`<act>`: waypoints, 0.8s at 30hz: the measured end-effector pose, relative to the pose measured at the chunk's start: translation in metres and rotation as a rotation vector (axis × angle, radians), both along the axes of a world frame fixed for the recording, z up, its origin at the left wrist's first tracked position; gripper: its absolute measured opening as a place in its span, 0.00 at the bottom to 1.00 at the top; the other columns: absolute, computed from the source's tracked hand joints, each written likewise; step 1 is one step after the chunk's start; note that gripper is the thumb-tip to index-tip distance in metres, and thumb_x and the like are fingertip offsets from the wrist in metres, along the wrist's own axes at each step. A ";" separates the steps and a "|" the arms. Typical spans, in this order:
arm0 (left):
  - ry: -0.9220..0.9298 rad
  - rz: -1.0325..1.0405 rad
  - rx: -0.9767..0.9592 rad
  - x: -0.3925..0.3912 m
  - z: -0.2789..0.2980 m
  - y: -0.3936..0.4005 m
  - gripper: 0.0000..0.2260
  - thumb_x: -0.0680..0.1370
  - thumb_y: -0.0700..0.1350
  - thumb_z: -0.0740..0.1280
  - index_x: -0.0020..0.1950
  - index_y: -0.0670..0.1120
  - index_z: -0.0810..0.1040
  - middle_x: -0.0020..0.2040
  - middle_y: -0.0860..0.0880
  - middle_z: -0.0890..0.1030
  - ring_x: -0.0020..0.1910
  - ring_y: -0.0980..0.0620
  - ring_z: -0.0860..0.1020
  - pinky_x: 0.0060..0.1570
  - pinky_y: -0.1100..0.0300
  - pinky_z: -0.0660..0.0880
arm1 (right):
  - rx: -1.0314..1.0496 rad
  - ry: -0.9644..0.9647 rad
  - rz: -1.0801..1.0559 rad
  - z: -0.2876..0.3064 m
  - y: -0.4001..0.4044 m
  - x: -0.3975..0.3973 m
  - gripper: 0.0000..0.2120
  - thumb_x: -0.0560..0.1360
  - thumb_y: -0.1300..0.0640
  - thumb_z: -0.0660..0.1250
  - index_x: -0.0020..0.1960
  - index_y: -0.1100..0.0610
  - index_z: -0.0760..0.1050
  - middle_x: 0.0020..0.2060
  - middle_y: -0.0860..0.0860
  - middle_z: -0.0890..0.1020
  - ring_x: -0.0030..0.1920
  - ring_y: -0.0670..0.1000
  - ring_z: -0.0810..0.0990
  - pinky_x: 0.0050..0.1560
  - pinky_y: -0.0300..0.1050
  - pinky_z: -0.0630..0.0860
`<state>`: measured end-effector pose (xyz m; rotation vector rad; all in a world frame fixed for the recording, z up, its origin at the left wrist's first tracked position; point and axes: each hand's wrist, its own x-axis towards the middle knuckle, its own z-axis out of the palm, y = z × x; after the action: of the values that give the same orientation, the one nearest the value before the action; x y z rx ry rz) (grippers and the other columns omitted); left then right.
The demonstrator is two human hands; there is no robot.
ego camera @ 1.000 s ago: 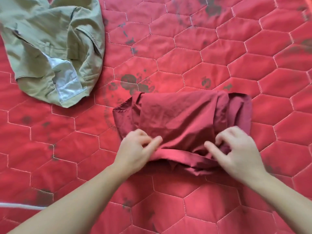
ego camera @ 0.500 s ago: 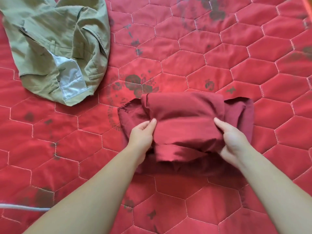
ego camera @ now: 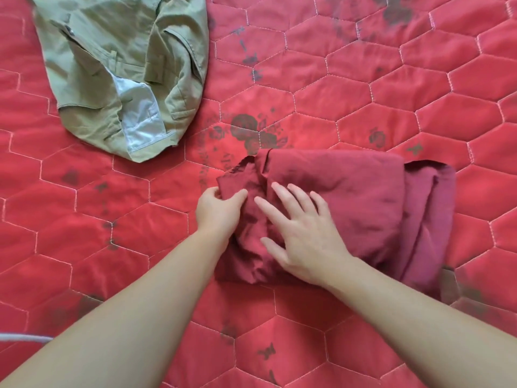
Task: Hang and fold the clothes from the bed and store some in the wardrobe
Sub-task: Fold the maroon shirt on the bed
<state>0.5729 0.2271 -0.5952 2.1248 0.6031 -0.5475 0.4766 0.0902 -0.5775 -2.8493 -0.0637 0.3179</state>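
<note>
1. Since half a second ago, both hands have left the two sides of the dark red garment [ego camera: 335,203] and moved to its left end; the near fold is now laid over.
2. The left hand [ego camera: 218,212] pinches the loose left edge of the cloth between thumb and curled fingers.
3. The right hand [ego camera: 303,233] lies flat, fingers straight and spread, pressing the folded part down; it grips nothing.
4. The garment lies on the red quilted bedcover [ego camera: 419,107], around the middle of the view, with some loose layers sticking out at 3 o'clock.
5. I judge the step is to fold the left end inward. To do it well, keep the flat hand as an anchor, pull the edge taut, then lay it toward 3 o'clock in line with the top edge.
6. The khaki garment [ego camera: 126,74] waits at 10 o'clock, well apart and not yet folded.
</note>
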 end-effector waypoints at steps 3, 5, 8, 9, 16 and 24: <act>0.002 0.024 -0.163 -0.009 -0.001 0.007 0.04 0.70 0.46 0.75 0.43 0.50 0.82 0.41 0.52 0.84 0.40 0.53 0.81 0.43 0.59 0.76 | -0.113 0.142 -0.012 -0.029 -0.003 0.003 0.32 0.77 0.37 0.52 0.79 0.44 0.50 0.79 0.53 0.51 0.77 0.56 0.49 0.75 0.58 0.48; -0.003 -0.066 -0.071 -0.011 -0.001 0.010 0.10 0.70 0.52 0.75 0.47 0.51 0.81 0.42 0.55 0.82 0.42 0.54 0.79 0.44 0.59 0.74 | -0.115 0.136 -0.009 -0.037 -0.006 0.001 0.32 0.77 0.37 0.53 0.78 0.46 0.54 0.78 0.54 0.54 0.77 0.57 0.52 0.74 0.60 0.50; 0.022 -0.143 0.052 -0.016 0.000 0.016 0.21 0.68 0.59 0.75 0.53 0.50 0.76 0.44 0.57 0.79 0.45 0.55 0.78 0.47 0.58 0.72 | -0.118 0.160 0.026 -0.039 -0.006 0.001 0.32 0.76 0.38 0.53 0.78 0.47 0.56 0.78 0.55 0.56 0.77 0.58 0.54 0.74 0.60 0.52; 0.074 -0.126 -0.012 -0.018 0.000 0.018 0.20 0.68 0.58 0.76 0.53 0.49 0.76 0.44 0.56 0.80 0.44 0.56 0.79 0.45 0.59 0.73 | -0.117 0.164 0.027 -0.039 -0.006 0.001 0.32 0.77 0.38 0.52 0.78 0.47 0.55 0.78 0.55 0.55 0.77 0.58 0.53 0.74 0.60 0.51; 0.082 -0.079 -0.509 -0.025 0.023 0.004 0.14 0.71 0.35 0.72 0.54 0.47 0.79 0.45 0.49 0.86 0.45 0.51 0.84 0.49 0.54 0.80 | 0.287 0.017 -0.272 -0.017 0.003 0.006 0.24 0.80 0.49 0.57 0.75 0.52 0.64 0.76 0.53 0.61 0.76 0.53 0.57 0.75 0.55 0.53; 0.151 -0.513 -0.522 -0.060 0.041 -0.067 0.36 0.66 0.43 0.66 0.74 0.56 0.63 0.38 0.55 0.75 0.35 0.54 0.75 0.43 0.56 0.74 | 1.089 -0.003 -1.014 0.013 -0.031 -0.002 0.16 0.79 0.45 0.62 0.35 0.49 0.77 0.30 0.40 0.77 0.33 0.41 0.73 0.37 0.37 0.71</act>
<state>0.5125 0.1600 -0.5542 1.7304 -0.0315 -1.0308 0.4747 0.0591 -0.5642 -1.5218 0.8753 0.0124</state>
